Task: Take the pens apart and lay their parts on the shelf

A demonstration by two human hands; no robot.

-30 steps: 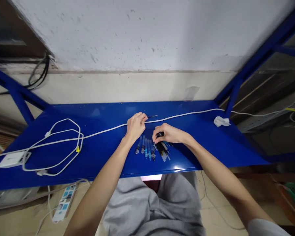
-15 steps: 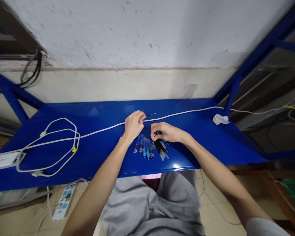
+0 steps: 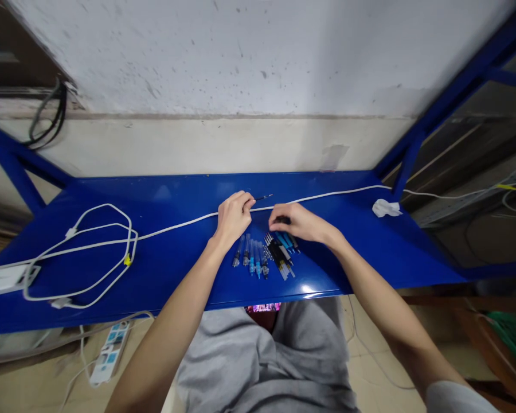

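Pinched in the left hand (image 3: 234, 219), centre of frame: a thin dark rod with a pale tip (image 3: 263, 198), long axis running right and slightly upward. Just right of and below that tip, apart from it: the right hand (image 3: 300, 222), curled closely around a small black piece (image 3: 284, 219), mostly hidden, shape impossible to tell. Below, left to right: clear plastic tubes with blue or black ends (image 3: 252, 261), tiny silvery bits (image 3: 267, 252), slim black rods with translucent ends (image 3: 277, 252), blue-and-black barrels (image 3: 283, 240). Front edge of the glossy blue tabletop (image 3: 391, 252) near these rows; broader room towards centre-right, as far as crumpled white tissue (image 3: 386, 207). Close above the right hand, a white cable (image 3: 327, 195).
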